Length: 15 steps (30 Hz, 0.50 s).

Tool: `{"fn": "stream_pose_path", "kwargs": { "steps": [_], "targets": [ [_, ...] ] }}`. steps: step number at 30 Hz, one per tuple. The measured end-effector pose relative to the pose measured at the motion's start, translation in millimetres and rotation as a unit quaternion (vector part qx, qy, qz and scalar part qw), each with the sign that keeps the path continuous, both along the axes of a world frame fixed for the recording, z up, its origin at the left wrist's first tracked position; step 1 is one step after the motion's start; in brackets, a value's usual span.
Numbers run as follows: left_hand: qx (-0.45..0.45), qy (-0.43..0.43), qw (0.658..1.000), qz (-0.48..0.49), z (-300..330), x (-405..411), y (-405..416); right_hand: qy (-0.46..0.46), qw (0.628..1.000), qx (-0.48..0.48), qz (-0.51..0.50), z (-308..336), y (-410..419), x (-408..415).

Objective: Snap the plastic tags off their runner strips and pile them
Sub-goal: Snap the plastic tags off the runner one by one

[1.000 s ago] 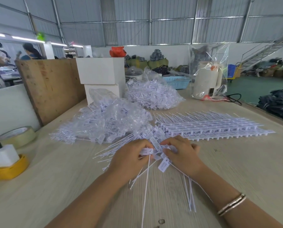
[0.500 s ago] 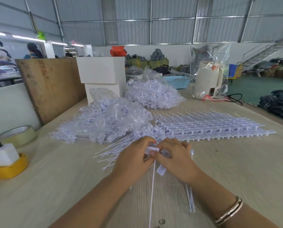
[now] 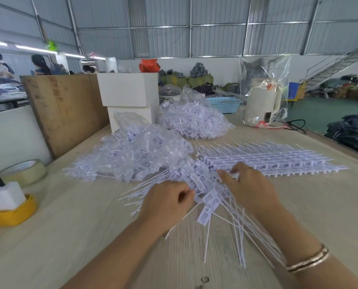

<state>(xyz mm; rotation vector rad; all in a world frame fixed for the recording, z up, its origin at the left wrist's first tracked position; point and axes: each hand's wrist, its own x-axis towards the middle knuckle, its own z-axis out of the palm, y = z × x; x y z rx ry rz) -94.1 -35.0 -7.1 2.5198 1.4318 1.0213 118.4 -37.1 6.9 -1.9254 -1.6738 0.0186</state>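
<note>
head view. both hands work over a light wooden table (image 3: 74, 236). the left hand (image 3: 165, 202) has its fingers curled and pinches loose white tags (image 3: 205, 197) at the near edge of a small fanned pile, their thin tails spreading toward the viewer. the right hand (image 3: 250, 187) reaches a little further forward, fingers bent, fingertips (image 3: 226, 174) on the tags where the pile meets the runner strips; whether it grips one cannot be told. the two hands are apart, the tag pile between them. a bracelet (image 3: 308, 260) sits on the right wrist.

the runner strips (image 3: 267, 159), still carrying tags, lie stacked in a flat row just beyond the right hand. left of them lies a clear bag of tags (image 3: 136, 155), partly spilled onto the table; a second bag of tags (image 3: 192, 122) lies further back. behind these stand white boxes (image 3: 130, 97) and a wooden board (image 3: 65, 109). a tape roll (image 3: 26, 171) and a yellow holder (image 3: 11, 213) are at the left edge. a wrapped white kettle (image 3: 261, 103) stands at the far right.
</note>
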Motion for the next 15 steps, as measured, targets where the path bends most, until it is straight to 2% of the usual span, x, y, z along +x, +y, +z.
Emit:
{"fn": "stream_pose_path", "kwargs": {
  "steps": [3,5,8,11,15],
  "targets": [
    [-0.092,0.050,0.994,0.007,-4,3,-2,-0.111,0.974,-0.198,-0.014,5,-12,13],
    [-0.124,0.078,0.989,0.005,-7,4,-3,-0.066,0.962,-0.260,0.051,4,-16,9],
    [-0.129,0.072,0.989,0.005,-7,4,-3,0.025,0.955,-0.262,0.137,4,-17,-5],
    [-0.123,0.074,0.989,0.018,-5,4,-3,0.124,0.929,-0.291,0.192,8,-23,-23],
    [-0.108,0.089,0.990,0.016,-5,4,-1,0.183,0.906,-0.301,0.234,3,-27,-41]
  ]
}}
